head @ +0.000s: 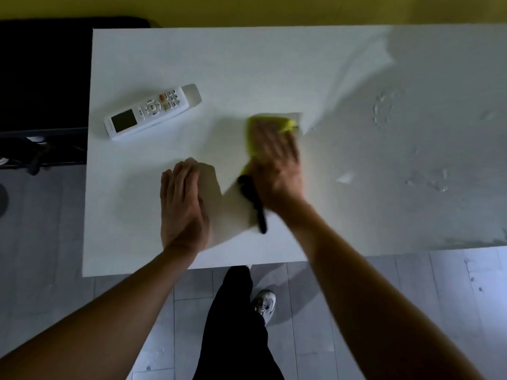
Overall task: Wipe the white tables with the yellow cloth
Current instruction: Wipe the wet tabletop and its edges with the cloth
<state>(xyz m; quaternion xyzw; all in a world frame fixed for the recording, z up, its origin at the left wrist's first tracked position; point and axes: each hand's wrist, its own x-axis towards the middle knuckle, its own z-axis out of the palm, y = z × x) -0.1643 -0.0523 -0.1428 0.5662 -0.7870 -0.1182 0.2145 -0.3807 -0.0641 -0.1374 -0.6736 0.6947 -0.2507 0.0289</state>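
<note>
Yellow cloth sits under the flat, pressing right hand; wet tabletop lies to the cloth's right, the open left hand to its left.

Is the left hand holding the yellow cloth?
No, the left hand rests flat on the white table, while the right hand presses the yellow cloth.

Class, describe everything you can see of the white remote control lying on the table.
The long white plastic-looking remote control lies flat, face up, set diagonally near the left edge of the white table. A greyish screen fills its near-left end; a round button pad and small buttons, one orange, follow; a cover piece at the far-right end looks slid open. Only the table touches it.
</note>
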